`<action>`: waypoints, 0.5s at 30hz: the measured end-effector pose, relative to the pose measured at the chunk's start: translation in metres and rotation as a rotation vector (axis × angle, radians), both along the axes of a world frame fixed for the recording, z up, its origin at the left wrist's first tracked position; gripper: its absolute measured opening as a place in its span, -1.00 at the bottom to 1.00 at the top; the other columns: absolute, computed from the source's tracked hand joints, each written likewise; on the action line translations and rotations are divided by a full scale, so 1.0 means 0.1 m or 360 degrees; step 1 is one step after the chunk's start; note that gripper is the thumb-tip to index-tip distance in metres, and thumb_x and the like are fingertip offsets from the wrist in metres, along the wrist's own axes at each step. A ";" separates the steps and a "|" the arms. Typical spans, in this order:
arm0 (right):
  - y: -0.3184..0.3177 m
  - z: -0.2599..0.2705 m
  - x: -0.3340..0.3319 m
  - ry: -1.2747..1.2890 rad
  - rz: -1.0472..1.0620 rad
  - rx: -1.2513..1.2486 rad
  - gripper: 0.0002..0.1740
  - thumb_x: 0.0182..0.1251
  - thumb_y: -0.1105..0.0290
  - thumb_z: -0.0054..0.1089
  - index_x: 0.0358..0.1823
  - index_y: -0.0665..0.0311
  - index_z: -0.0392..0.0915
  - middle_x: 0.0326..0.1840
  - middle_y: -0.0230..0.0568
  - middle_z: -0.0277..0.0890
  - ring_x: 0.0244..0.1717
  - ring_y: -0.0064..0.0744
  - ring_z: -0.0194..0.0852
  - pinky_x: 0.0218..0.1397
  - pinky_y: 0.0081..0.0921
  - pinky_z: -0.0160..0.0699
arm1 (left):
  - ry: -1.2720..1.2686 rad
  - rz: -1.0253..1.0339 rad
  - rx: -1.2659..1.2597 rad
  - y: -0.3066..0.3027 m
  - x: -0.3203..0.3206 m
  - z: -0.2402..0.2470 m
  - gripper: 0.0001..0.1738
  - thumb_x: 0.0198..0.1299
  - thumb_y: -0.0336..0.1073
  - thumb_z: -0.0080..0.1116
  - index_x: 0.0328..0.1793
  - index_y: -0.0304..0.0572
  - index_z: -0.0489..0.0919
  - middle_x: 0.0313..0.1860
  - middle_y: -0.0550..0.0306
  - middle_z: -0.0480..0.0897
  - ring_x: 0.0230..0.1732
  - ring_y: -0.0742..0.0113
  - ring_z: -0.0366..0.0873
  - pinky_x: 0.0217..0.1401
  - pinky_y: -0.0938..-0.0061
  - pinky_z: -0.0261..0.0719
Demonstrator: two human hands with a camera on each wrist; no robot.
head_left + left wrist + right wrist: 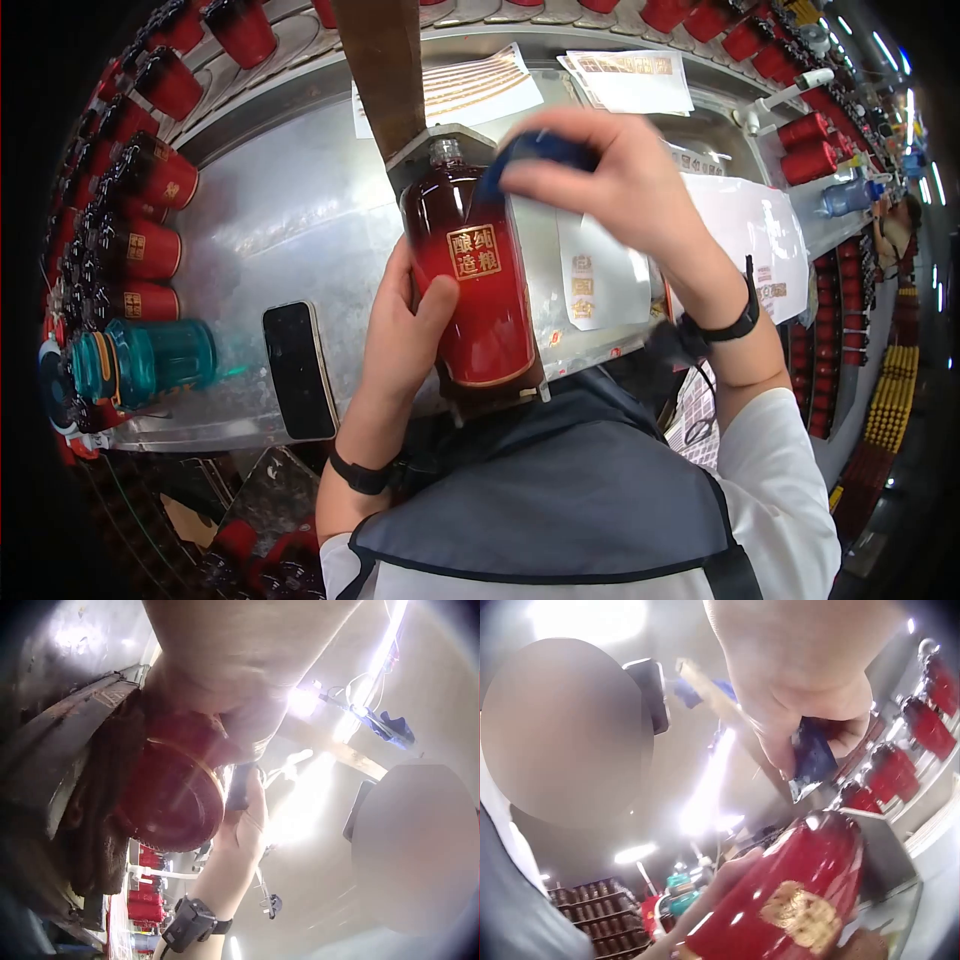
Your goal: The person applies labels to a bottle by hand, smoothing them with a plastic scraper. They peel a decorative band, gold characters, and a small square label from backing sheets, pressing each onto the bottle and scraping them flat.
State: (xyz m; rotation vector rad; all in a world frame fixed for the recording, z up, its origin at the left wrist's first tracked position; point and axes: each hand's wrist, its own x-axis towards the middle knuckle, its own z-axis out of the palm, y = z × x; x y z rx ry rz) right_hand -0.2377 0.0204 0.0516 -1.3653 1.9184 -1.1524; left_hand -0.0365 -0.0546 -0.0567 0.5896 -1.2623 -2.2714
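A glossy red bottle [478, 320], dark toward its shoulder, has a gold square label with characters [473, 251] and a clear threaded neck with no cap. It lies tilted in a brown cradle [520, 384]. My left hand [405, 325] grips its left side, thumb across the front below the label; the other fingers are hidden behind it. My right hand [610, 175] pinches a dark blue, cloth-like piece [813, 759] beside the bottle's shoulder; I cannot tell exactly what this piece is. In the left wrist view the bottle's round base [176, 799] shows.
A phone [298, 370] and a teal jug [150, 362] lie on the metal table at left. Sheets of gold stickers [604, 275] lie at right, more [630, 80] at the back. A brown post [380, 70] rises behind the bottle. Red bottles [245, 30] line a curved conveyor.
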 end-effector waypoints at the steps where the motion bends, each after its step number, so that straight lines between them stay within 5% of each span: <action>1: -0.03 0.01 -0.04 0.0360 -0.0069 -0.0206 -0.73 0.14 0.35 0.43 -0.15 0.28 0.69 -0.30 -0.15 0.66 -0.30 -0.34 0.66 -0.16 -0.47 0.61 | 0.0100 -0.0018 0.0035 -0.02 0.01 -0.03 -0.32 0.44 -0.04 0.10 0.49 -0.33 0.24 0.26 -0.01 0.54 0.24 0.35 0.50 0.33 0.41 0.45; 2: -0.08 0.03 -0.04 0.0717 -0.0133 -0.0413 -0.74 0.14 0.35 0.43 -0.15 0.27 0.69 -0.31 -0.14 0.65 -0.30 -0.28 0.66 -0.17 -0.45 0.61 | 0.0200 -0.0033 0.0071 -0.02 0.01 -0.03 -0.25 0.47 0.10 0.01 0.54 -0.32 0.20 0.31 -0.03 0.51 0.29 0.34 0.48 0.37 0.38 0.41; 3: -0.03 0.06 0.06 0.0362 0.0155 -0.0305 -0.75 0.13 0.36 0.42 -0.16 0.26 0.69 -0.31 -0.13 0.64 -0.31 -0.19 0.66 -0.19 -0.41 0.61 | 0.0142 -0.0037 0.0032 0.00 0.04 0.02 -0.11 0.46 0.32 -0.24 0.59 -0.32 0.13 0.36 -0.03 0.47 0.33 0.34 0.44 0.41 0.38 0.36; 4: -0.01 0.06 0.17 0.0356 0.0421 -0.0228 -0.77 0.16 0.37 0.39 -0.16 0.27 0.69 -0.32 -0.11 0.63 -0.32 -0.14 0.64 -0.21 -0.38 0.60 | 0.0149 -0.0020 0.0037 -0.01 0.04 0.07 -0.11 0.46 0.32 -0.24 0.59 -0.32 0.13 0.36 -0.03 0.47 0.33 0.34 0.44 0.41 0.38 0.36; 6: -0.09 0.00 0.10 0.0389 0.0314 -0.0168 -0.76 0.14 0.36 0.41 -0.17 0.26 0.69 -0.31 -0.13 0.64 -0.29 -0.14 0.64 -0.20 -0.35 0.60 | 0.0089 -0.0022 0.0041 -0.04 0.05 0.12 -0.13 0.50 0.30 -0.34 0.61 -0.31 0.10 0.36 0.01 0.48 0.31 0.36 0.47 0.38 0.41 0.38; 8: -0.17 0.10 -0.08 0.1106 0.0010 -0.0450 -0.74 0.11 0.34 0.42 -0.17 0.25 0.69 -0.31 -0.13 0.64 -0.26 -0.11 0.65 -0.18 -0.32 0.60 | 0.0016 -0.0006 0.0015 -0.07 0.07 0.10 -0.15 0.52 0.28 -0.39 0.62 -0.31 0.08 0.35 0.03 0.50 0.29 0.36 0.49 0.35 0.44 0.40; 10: -0.14 0.14 0.12 0.0641 0.0463 -0.0270 -0.75 0.09 0.32 0.43 -0.20 0.23 0.69 -0.31 -0.14 0.64 -0.27 -0.10 0.64 -0.16 -0.32 0.61 | 0.0011 -0.0038 -0.0057 -0.08 0.08 0.13 -0.17 0.54 0.25 -0.40 0.63 -0.31 0.07 0.34 0.03 0.51 0.28 0.37 0.50 0.33 0.44 0.41; 12: -0.15 0.03 0.16 0.0567 0.0452 -0.0249 -0.75 0.09 0.31 0.43 -0.20 0.22 0.69 -0.32 -0.14 0.63 -0.26 -0.10 0.64 -0.15 -0.31 0.61 | 0.0011 -0.0036 -0.0065 -0.07 0.07 0.12 -0.17 0.54 0.25 -0.41 0.63 -0.31 0.07 0.33 0.02 0.51 0.28 0.37 0.50 0.33 0.45 0.41; 14: -0.23 0.09 -0.10 0.1417 0.0024 -0.0451 -0.77 0.11 0.32 0.41 -0.22 0.23 0.68 -0.32 -0.14 0.63 -0.26 -0.07 0.63 -0.17 -0.31 0.60 | 0.0021 -0.0040 -0.0072 -0.07 0.06 0.12 -0.16 0.54 0.25 -0.41 0.62 -0.31 0.08 0.33 0.02 0.51 0.28 0.36 0.50 0.32 0.45 0.42; 15: -0.22 0.08 -0.11 0.1175 -0.0017 -0.0478 -0.79 0.14 0.33 0.41 -0.23 0.24 0.66 -0.32 -0.15 0.63 -0.27 -0.15 0.65 -0.17 -0.38 0.60 | 0.0017 -0.0043 -0.0082 -0.06 0.06 0.14 -0.16 0.53 0.26 -0.40 0.62 -0.32 0.09 0.33 0.01 0.51 0.29 0.35 0.50 0.32 0.46 0.42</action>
